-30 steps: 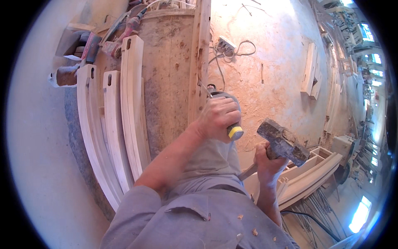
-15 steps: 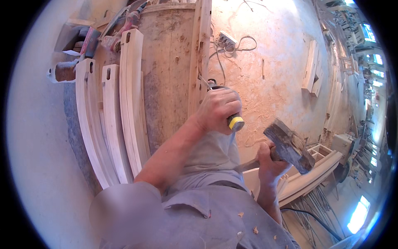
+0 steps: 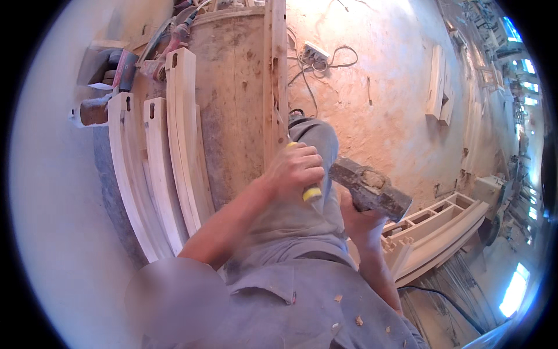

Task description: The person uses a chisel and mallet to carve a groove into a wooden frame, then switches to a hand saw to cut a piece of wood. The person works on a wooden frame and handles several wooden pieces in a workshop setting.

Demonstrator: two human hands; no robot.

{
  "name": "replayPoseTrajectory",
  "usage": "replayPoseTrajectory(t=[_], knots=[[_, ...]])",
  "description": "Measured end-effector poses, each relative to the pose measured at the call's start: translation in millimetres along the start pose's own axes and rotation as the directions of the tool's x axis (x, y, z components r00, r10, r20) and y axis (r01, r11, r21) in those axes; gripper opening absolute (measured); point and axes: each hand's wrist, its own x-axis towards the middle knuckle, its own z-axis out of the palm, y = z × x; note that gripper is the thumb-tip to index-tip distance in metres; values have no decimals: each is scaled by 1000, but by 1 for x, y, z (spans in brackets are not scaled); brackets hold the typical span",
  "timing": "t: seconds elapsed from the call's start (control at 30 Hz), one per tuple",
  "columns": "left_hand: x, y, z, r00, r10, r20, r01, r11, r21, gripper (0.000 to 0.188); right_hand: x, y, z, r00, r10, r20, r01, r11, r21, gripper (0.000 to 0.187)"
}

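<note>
My left hand [image 3: 296, 167] is wrapped around a chisel [image 3: 312, 193] with a yellow-banded handle. Its butt end sticks out below my fist, and the thin blade points away from me beside a long wooden beam [image 3: 271, 81]. I cannot tell whether the tip touches the wood. In my right hand [image 3: 361, 218] is a hammer with a heavy, worn metal head [image 3: 372, 189]; the hand hides most of its handle. The hammer head is to the right of the chisel's butt, apart from it.
Several pale slotted posts [image 3: 184, 116] lie on the wooden workbench [image 3: 229, 93] at the left. A red power tool [image 3: 177, 38] rests behind them. On the floor are a power strip [image 3: 315, 54] with cables, wooden pieces [image 3: 436, 87] and, at right, a stack of pale framed parts [image 3: 442, 232].
My left hand with the chisel has come nearer and slightly left. The hammer has moved left and a little farther away, closer to the chisel's butt.
</note>
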Motion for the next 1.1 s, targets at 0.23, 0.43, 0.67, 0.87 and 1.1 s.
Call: replayPoseTrajectory(t=[0.23,0.43,0.67,0.87,1.1], knots=[[34,17,-65,594,-628,-503,302,753,-584,10,-16,42,-12,937,305,-168,-309,951,7,9],[30,-12,-123,557,-746,-366,250,571,-782,12,0,44,-12,891,449,-68,-442,892,92,9],[41,-45,-122,541,-674,-503,189,681,-708,18,4,46,-5,894,440,88,-448,883,137,12],[55,-61,-107,501,-708,-498,218,660,-719,19,13,46,10,754,626,199,-655,736,170,16],[60,-70,-92,503,-715,-485,281,666,-691,20,27,61,11,800,571,184,-595,793,131,15]])
